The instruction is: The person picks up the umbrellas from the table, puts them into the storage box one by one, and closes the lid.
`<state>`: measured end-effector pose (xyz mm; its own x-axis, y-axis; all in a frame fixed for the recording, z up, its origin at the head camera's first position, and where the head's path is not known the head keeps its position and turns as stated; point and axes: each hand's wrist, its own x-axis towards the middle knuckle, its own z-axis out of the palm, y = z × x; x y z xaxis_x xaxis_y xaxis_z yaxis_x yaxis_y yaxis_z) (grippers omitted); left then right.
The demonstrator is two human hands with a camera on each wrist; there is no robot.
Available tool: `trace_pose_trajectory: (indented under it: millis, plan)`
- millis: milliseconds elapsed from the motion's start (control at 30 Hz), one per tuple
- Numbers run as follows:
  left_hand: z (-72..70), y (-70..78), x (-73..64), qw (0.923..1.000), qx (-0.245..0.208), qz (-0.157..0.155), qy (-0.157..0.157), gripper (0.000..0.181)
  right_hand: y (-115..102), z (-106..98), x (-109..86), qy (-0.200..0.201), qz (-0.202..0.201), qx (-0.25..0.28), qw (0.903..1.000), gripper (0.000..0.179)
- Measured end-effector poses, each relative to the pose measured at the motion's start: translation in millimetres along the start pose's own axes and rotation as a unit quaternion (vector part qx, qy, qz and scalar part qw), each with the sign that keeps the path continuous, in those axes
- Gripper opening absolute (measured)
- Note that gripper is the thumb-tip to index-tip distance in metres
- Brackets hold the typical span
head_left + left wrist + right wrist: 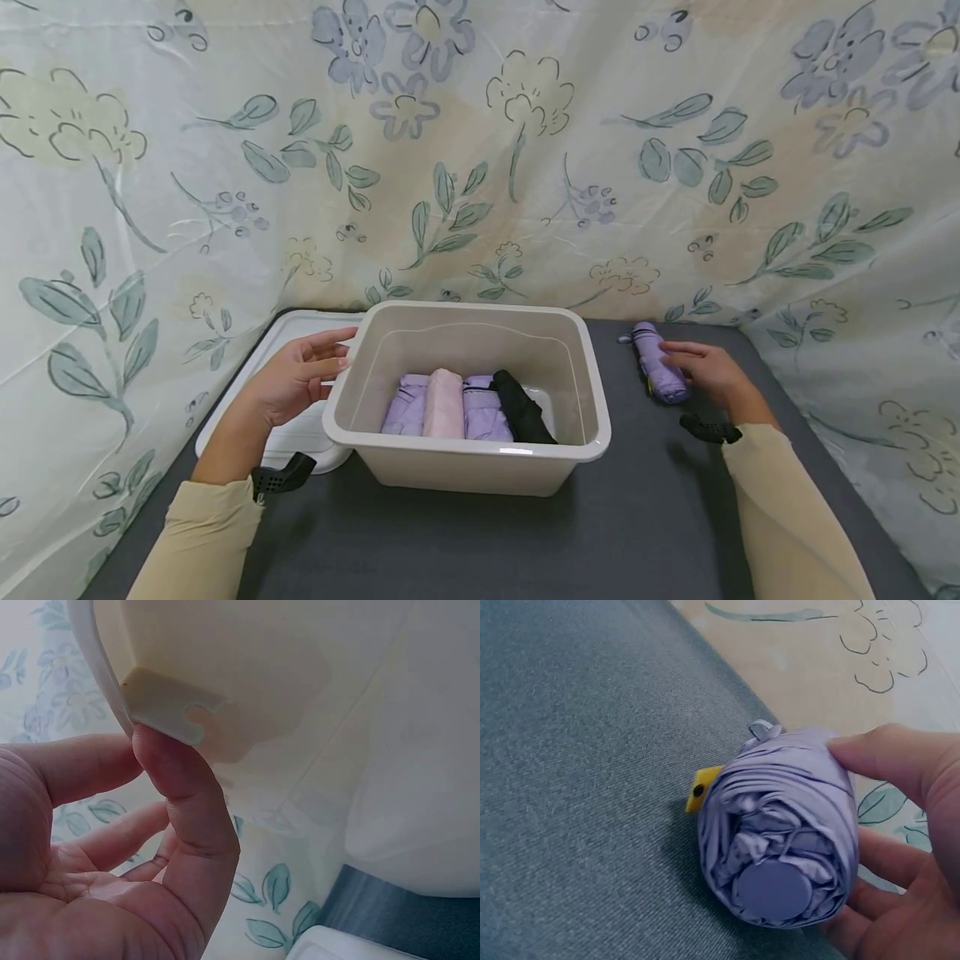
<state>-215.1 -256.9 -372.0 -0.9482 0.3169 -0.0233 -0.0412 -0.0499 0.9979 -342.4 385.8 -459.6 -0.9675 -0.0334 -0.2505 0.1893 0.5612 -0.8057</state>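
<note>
A beige plastic storage bin point(480, 471) stands in the middle of the table. At its left end, my left hand point(303, 375) holds the rim, and the left wrist view shows bent fingertips point(161, 746) right at the lip. My right hand point(708, 375) grips a folded purple umbrella point(660, 367) lying on the table to the right of the bin. In the right wrist view the thumb rests on the umbrella's point(780, 817) side, with the other fingers partly hidden behind it. A yellow tag point(703, 789) sticks out from its fabric.
Inside the bin lie two purple rolled bundles point(405, 404), a pink one point(445, 404) between them and a black one point(521, 408) on the right. A white lid point(300, 446) lies left of the bin. Flowered cloth point(465, 183) hangs behind the dark table point(450, 550).
</note>
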Motion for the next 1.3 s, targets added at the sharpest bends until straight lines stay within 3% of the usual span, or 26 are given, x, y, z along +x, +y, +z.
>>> trace_pose_trajectory:
  millis: [333,700,933,1133,1300]
  plan:
    - [-1.3,-2.9,-0.6,0.9999,-0.001,0.01,-0.005,0.053,-13,6,-0.9,0.003,-0.006,-0.03,0.9995,0.067]
    - [0.3,1.1,-1.3,0.9995,0.03,0.008,-0.002,0.055,-23,12,-6.1,0.008,-0.028,-0.054,0.9981,0.063]
    - [0.8,1.7,-1.8,0.9982,0.059,-0.001,0.012,0.059,-22,15,-2.1,0.019,-0.017,-0.075,0.9969,0.063]
    - [5.3,9.3,-1.7,0.9952,0.092,-0.016,0.03,0.066,-21,15,0.7,0.017,0.009,-0.057,0.9982,0.066]
    - [8.4,12.3,-1.2,0.9972,0.066,-0.016,0.031,0.066,-22,12,0.5,0.014,0.032,-0.037,0.9987,0.069]
